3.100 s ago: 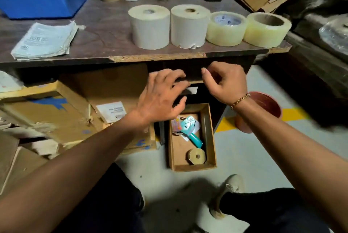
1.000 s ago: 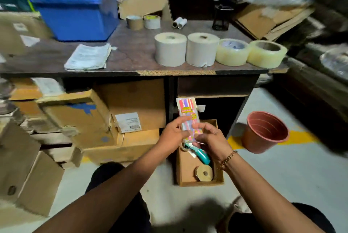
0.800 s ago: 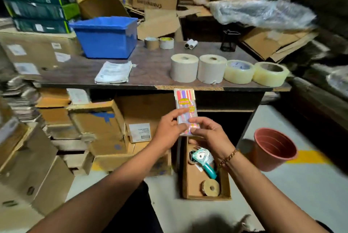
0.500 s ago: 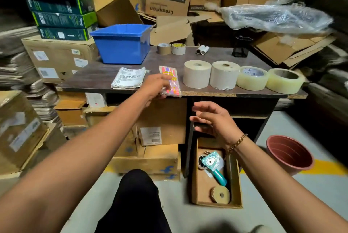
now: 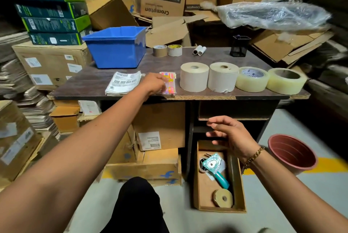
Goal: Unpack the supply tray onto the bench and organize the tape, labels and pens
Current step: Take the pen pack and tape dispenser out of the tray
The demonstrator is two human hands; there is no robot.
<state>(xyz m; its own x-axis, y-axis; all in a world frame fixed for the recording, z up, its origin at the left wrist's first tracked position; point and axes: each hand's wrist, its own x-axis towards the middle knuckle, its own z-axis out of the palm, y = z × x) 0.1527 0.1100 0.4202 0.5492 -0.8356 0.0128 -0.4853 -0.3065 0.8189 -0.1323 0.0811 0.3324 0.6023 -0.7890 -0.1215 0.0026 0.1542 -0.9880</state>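
The fingers of the left hand (image 5: pixel 153 84) are laid over the pen pack (image 5: pixel 169 85), which half a second ago was carried above the bench (image 5: pixel 90 82) and is now set flat near its front edge between the label sheets (image 5: pixel 123 82) and the paper rolls (image 5: pixel 194 77), so one more item is judged unpacked. Whether the pack is still pinched cannot be told, its near side being covered, while the right hand (image 5: pixel 232 135) hangs open and empty above the supply tray (image 5: pixel 238 185), where a tape dispenser (image 5: pixel 213 167) and a small roll (image 5: pixel 223 198) remain
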